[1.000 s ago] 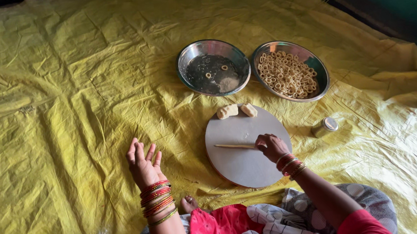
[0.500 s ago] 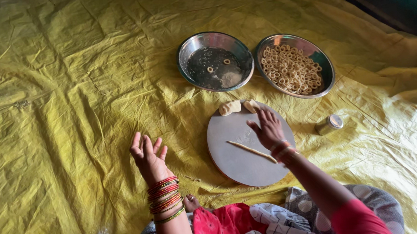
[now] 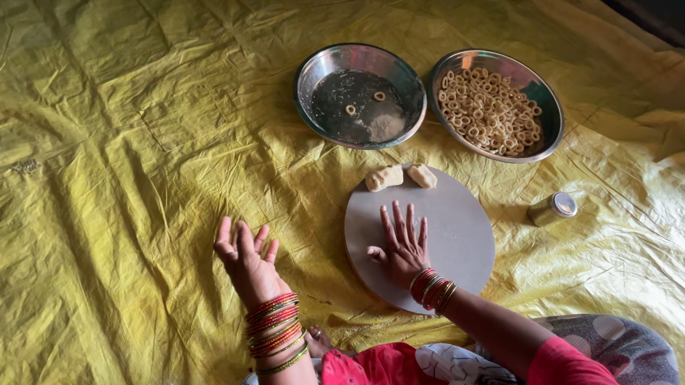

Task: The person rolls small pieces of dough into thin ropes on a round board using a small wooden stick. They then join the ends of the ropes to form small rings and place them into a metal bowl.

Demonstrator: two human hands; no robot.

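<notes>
My right hand [image 3: 402, 244] lies flat, palm down and fingers spread, on a round grey board [image 3: 462, 236] in front of me. Nothing shows under the palm. Two small lumps of dough [image 3: 383, 177] [image 3: 422, 176] sit side by side at the board's far edge. My left hand [image 3: 244, 260] is lifted just left of the board over the yellow sheet [image 3: 115, 152], fingers apart and holding nothing. Both wrists carry red and gold bangles.
Beyond the board stand two steel plates. The left plate [image 3: 304, 82] holds two dough rings and some flour. The right plate [image 3: 553, 117] is heaped with several small dough rings. A small lidded tin [image 3: 552, 208] lies right of the board.
A thin dough strand lay on the board earlier; my right hand has come down flat over that spot and the strand is out of sight. My left hand stayed raised.
</notes>
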